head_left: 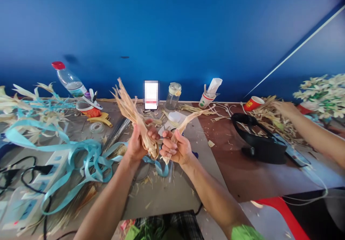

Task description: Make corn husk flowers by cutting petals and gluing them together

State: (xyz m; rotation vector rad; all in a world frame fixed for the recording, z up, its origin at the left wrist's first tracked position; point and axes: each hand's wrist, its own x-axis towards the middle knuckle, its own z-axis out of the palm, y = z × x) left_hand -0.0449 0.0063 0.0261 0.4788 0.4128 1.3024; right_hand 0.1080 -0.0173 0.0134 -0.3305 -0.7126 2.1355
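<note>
My left hand (138,143) is closed around a bundle of dried corn husks (134,116), its frayed ends fanning up and to the left. Pinched in my right hand (176,148) is a single pale corn husk strip (192,117) that points up to the right. The two hands are close together above the table, fingertips nearly meeting. Below them a light blue ribbon (161,170) curls on the tabletop among husk scraps. Behind my hands a white sheet (188,119) is partly covered by my fingers.
On the left lie more blue ribbon (88,157), a power strip (51,175) with cables and thin wires (117,134). At the back stand a tilted bottle (70,80), a phone (151,94) and a jar (173,98). On the right are a black headset (258,143) and another person's arm (309,128).
</note>
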